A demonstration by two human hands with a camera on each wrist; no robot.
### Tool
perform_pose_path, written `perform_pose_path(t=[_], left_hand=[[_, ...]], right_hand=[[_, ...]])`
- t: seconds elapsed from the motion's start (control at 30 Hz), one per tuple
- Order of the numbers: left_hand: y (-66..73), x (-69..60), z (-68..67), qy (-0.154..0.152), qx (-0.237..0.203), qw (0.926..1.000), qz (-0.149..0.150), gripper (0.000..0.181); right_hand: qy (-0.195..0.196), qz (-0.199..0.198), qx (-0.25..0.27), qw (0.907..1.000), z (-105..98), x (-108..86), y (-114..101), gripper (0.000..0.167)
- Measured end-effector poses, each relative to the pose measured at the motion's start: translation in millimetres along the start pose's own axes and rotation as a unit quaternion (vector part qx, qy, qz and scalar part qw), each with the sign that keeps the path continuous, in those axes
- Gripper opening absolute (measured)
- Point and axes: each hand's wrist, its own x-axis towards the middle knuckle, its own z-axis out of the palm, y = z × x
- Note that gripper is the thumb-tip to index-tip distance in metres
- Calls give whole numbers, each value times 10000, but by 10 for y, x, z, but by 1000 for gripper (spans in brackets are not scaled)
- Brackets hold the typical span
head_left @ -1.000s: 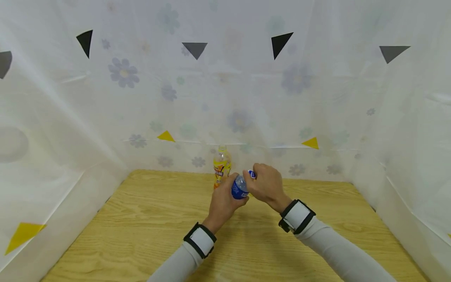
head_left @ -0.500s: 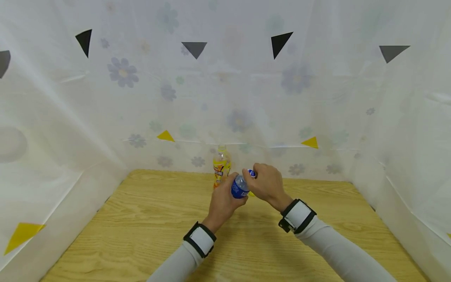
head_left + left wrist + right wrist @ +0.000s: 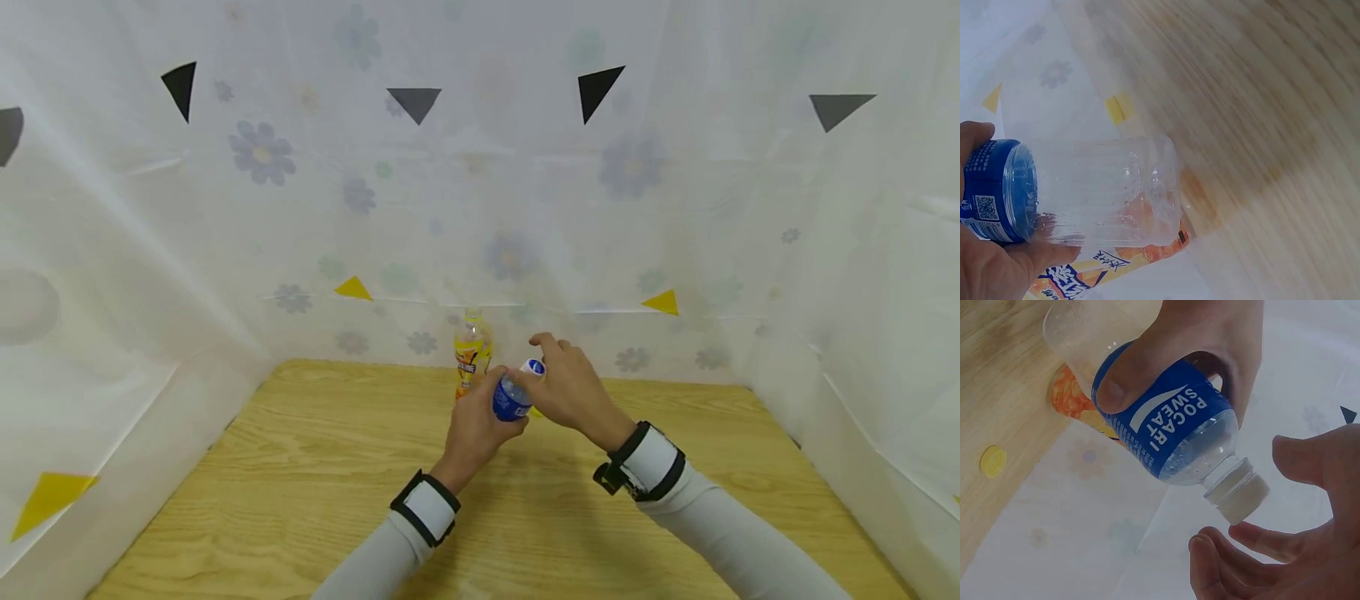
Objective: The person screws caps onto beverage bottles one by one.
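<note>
My left hand (image 3: 474, 427) grips a clear bottle with a blue label (image 3: 511, 400) round its label; the bottle tilts, and its white cap (image 3: 1244, 499) sits on the neck. In the right wrist view the left thumb lies across the label. My right hand (image 3: 576, 392) is beside the cap with fingers spread; its thumb stands off the cap, while one fingertip is at the cap's edge, and whether it touches I cannot tell. Behind the left hand stands a bottle with a yellow and orange label (image 3: 472, 354), whose mouth looks uncapped.
A yellow cap (image 3: 993, 461) lies on the wooden table (image 3: 337, 467), partly hidden behind my right hand in the head view. White patterned sheeting (image 3: 480, 192) hangs behind the table and along both sides.
My right hand has loosened from the cap, its fingers lifting and spreading, and more of the cap shows. The left hand and its bottle have hardly moved.
</note>
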Motion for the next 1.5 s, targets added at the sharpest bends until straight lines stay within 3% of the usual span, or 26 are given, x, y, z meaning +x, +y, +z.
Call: perform_pose_path(t=[0.1,0.2,0.43,1.17,1.27,1.5], left_hand=[[-3,-1,1,-27,29,10000,-59,75],[-6,-7,-1,-21,64,10000,-6,76],[-16,-1,2,50,108,9997,219,75],[-11,-18,5,-7,70,10000,67,77],[-2,-25,5,17,77,9999,64,77],[12,-33,17,84,43,9999,85,79]], right_hand=[[-220,-20,14,9998,-29,-12,-20,55],[-261,-286,-48,9992,-26,-25,-11,42],[153,-759,32,9970,29,-44,34,22],[707,-663,73,9953,157,-1,72,11],[807,-700,146,9942,181,16,93,14],[1204,-1017,57,9875,209,64,186,43]])
